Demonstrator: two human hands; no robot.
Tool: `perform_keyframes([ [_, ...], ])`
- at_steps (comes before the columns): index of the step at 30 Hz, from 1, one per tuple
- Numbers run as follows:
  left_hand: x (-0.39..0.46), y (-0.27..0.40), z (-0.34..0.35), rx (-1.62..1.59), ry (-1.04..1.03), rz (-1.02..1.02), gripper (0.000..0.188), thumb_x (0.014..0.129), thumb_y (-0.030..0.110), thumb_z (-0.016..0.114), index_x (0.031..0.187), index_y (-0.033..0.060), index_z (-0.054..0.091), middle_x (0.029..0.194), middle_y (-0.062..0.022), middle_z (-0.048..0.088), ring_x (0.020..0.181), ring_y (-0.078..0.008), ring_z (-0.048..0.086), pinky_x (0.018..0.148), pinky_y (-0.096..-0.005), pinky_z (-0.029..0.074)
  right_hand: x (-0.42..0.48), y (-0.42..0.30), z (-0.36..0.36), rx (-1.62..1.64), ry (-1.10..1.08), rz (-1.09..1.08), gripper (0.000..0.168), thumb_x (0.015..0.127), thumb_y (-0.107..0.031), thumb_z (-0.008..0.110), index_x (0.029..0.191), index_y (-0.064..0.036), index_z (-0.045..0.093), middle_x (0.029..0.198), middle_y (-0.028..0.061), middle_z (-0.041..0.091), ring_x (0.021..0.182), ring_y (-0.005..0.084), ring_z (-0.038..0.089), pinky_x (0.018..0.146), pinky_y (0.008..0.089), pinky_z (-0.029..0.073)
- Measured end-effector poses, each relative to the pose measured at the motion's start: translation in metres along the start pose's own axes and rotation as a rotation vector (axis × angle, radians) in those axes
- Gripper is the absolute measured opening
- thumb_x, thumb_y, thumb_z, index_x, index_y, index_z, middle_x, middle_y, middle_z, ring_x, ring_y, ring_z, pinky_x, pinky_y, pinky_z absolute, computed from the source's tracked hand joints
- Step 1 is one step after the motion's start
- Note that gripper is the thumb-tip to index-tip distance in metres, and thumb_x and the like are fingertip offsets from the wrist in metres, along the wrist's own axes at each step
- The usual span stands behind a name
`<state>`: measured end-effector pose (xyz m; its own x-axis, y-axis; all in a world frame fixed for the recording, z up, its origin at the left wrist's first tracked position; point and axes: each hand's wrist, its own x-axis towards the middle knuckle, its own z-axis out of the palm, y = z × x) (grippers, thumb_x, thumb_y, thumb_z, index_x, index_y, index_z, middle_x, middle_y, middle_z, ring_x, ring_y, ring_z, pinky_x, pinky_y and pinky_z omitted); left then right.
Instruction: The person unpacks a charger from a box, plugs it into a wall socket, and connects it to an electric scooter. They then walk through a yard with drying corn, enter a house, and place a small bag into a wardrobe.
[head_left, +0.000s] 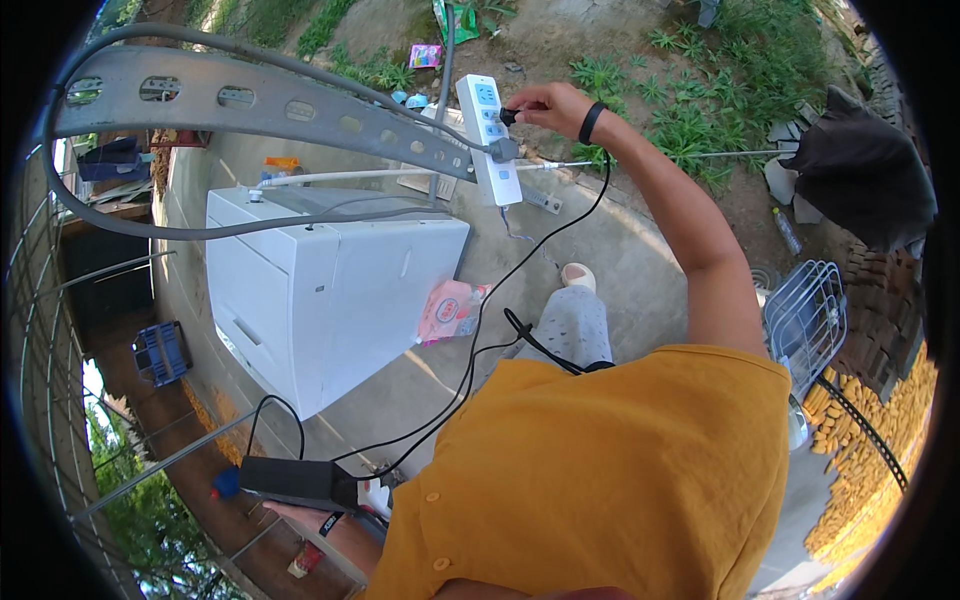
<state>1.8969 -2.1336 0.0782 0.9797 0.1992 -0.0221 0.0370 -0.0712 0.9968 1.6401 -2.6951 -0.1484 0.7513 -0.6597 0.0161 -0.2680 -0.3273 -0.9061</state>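
My right hand (553, 109) pinches a black plug (509, 117) at a socket of a white power strip (487, 174). How far the plug's pins sit in the socket is hidden. Below it, a grey plug (503, 150) with a thick grey cable is in the strip. A black power cord (574, 220) hangs from near my right wrist down towards my left side. There my left hand (296, 516) supports a black box-shaped power adapter (296, 482) from underneath, with thin black leads at its ends.
A perforated metal bar (262, 105) reaches to the strip, with the grey cable (157, 231) looping around it. A white washing machine (360, 300) stands by a pink packet (448, 311). At right are a wire basket (806, 322), a dark cloth (862, 176) and corn cobs (870, 457).
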Motion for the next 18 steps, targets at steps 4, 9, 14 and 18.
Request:
perform_keyframes([
  [4, -0.016, 0.001, 0.021, 0.015, -0.029, -0.034, 0.072, 0.079, 0.063, 0.035, 0.124, 0.0070, 0.040, 0.125, -0.0135, 0.041, 0.109, -0.0278, 0.044, 0.093, -0.0397, 0.035, 0.001, 0.006, 0.001, -0.134, 0.009, -0.079, 0.020, 0.077, -0.017, 0.058, 0.095, -0.007, 0.060, 0.082, 0.0115, 0.062, 0.075, 0.0266, 0.058, 0.066, 0.0347, 0.045],
  [9, -0.022, 0.000, 0.036, 0.061, -0.086, -0.017, 0.072, 0.081, 0.063, 0.032, 0.126, 0.0062, 0.037, 0.128, -0.0136, 0.037, 0.112, -0.0282, 0.041, 0.094, -0.0395, 0.034, 0.018, 0.015, 0.002, -0.265, 0.050, -0.359, 0.019, 0.076, -0.015, 0.056, 0.094, -0.006, 0.059, 0.084, 0.0126, 0.060, 0.076, 0.0312, 0.057, 0.066, 0.0384, 0.044],
  [14, -0.016, -0.002, 0.041, 0.023, -0.155, -0.047, 0.069, 0.080, 0.061, 0.036, 0.124, 0.0093, 0.040, 0.124, -0.0093, 0.044, 0.106, -0.0253, 0.047, 0.092, -0.0351, 0.036, 0.037, 0.012, 0.001, -0.317, -0.102, -0.303, 0.021, 0.075, -0.016, 0.059, 0.094, -0.008, 0.059, 0.084, 0.0117, 0.061, 0.078, 0.0290, 0.057, 0.067, 0.0368, 0.044],
  [18, -0.031, -0.001, 0.053, 0.111, -0.116, -0.040, 0.073, 0.082, 0.062, 0.029, 0.127, 0.0045, 0.034, 0.128, -0.0132, 0.037, 0.112, -0.0270, 0.041, 0.095, -0.0371, 0.033, 0.063, 0.023, 0.008, 0.073, -0.250, -0.127, 0.034, 0.075, -0.029, 0.064, 0.100, -0.007, 0.059, 0.083, 0.0088, 0.062, 0.075, 0.0198, 0.057, 0.067, 0.0314, 0.044],
])
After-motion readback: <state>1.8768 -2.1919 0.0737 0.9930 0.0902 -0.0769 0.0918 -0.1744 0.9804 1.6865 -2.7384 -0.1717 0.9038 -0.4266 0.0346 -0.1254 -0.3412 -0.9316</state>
